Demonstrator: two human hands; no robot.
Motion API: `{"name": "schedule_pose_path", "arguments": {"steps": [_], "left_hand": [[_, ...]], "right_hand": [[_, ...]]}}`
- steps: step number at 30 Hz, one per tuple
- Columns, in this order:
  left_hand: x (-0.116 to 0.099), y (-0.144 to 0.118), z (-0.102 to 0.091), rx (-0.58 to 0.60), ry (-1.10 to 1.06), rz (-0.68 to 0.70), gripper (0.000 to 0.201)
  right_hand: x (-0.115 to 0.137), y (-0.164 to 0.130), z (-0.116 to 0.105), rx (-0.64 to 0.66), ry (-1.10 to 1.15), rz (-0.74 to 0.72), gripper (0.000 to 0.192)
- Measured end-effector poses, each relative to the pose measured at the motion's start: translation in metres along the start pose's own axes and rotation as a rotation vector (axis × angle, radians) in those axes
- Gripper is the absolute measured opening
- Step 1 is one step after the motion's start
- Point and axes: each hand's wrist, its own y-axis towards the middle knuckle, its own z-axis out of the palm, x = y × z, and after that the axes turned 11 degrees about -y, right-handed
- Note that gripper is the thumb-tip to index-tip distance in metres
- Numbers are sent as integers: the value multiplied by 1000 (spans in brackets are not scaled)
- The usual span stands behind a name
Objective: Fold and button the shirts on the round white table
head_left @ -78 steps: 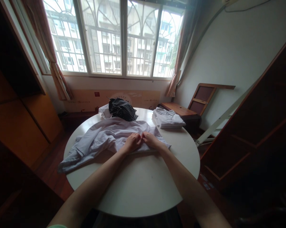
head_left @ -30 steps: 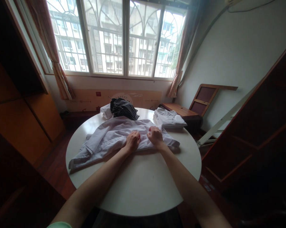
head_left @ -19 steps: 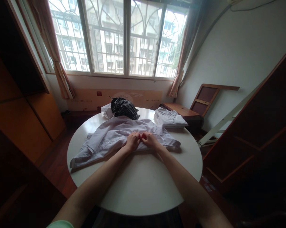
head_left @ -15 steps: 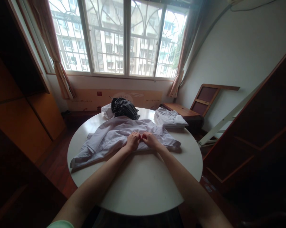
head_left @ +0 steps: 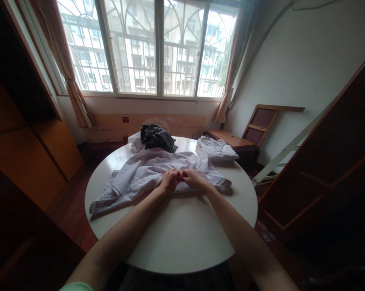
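A pale lavender-white shirt [head_left: 130, 178] lies spread sideways across the round white table [head_left: 185, 234], its sleeve or hem reaching out to the left. My left hand [head_left: 170, 180] and my right hand [head_left: 190, 178] meet at the shirt's near middle. Fingers of both hands are closed in a pinch on the shirt, fingertips almost touching each other. What small part they grip, perhaps fabric or a button, is hidden by the fingers.
Behind the shirt sits a black striped bundle of cloth [head_left: 158, 138] beside a white cloth [head_left: 135, 141]. Folded white shirts [head_left: 216, 149] are stacked at the table's back right. A wooden chair [head_left: 259, 127] and a white ladder-like frame [head_left: 279, 159] stand to the right.
My hands stay at the same place on the shirt, with only slight finger movement. The view has shifted very slightly.
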Motion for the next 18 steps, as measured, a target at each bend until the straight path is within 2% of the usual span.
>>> {"name": "schedule_pose_path", "arguments": {"steps": [6,12,18], "left_hand": [[4,1,2,-29,-61,-9,11],[11,6,-2,25,-210,-8,12],[17,6,3,-37,-167,37,16]], "right_hand": [[5,-2,0,-5,0,35,7],[8,-3,0,-46,-37,47,6],[13,0,11,-128,-124,108,11]]}}
